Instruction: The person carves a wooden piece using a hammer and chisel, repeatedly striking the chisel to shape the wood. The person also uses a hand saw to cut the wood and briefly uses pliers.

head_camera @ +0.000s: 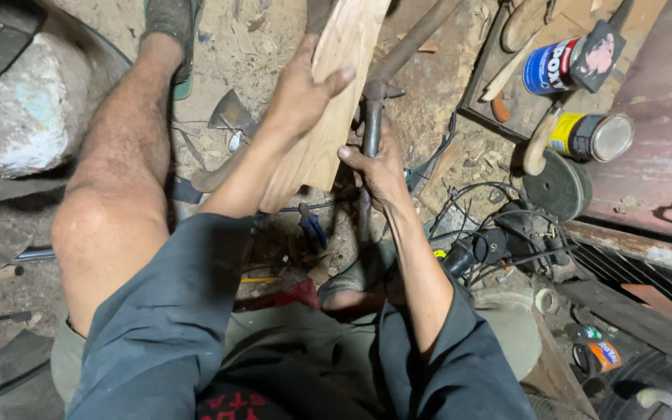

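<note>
1. Workshop floor (258,39), dusty, littered with chips and sawdust; person seated low, bare knee at left of frame, sandalled foot at top.
2. Left hand (301,93), upper centre: closed around the edge of a pale wooden plank (328,117), thumb laid across its near face. Firm wrap, not a pinch.
3. Plank long axis runs from lower centre-left up to top centre, tilted slightly right. Its upper end leaves the frame; its lower end sits just above the lap.
4. Right hand (379,167), centre: fist closed on the grey metal shaft of a hammer-like tool (372,109), head up. The head sits just beside the plank's right edge; can't tell if it touches.
5. Key relation: tool shaft stands near upright, almost parallel to the plank, on its right side. Right hand is below and right of the left hand, the plank between them. Left hand is the one on the wood; right is nearer the tool head.
6. Round about:
   - axe-like blade (231,113) on the floor, left of the plank
   - blue-handled pliers (313,225) below the plank
   - two tins (577,101) and a dark grinding disc (558,183), upper right
   - black power tool with tangled cables (499,241), right of centre
   - long wooden handle (418,35) lying diagonally at top centre
</note>
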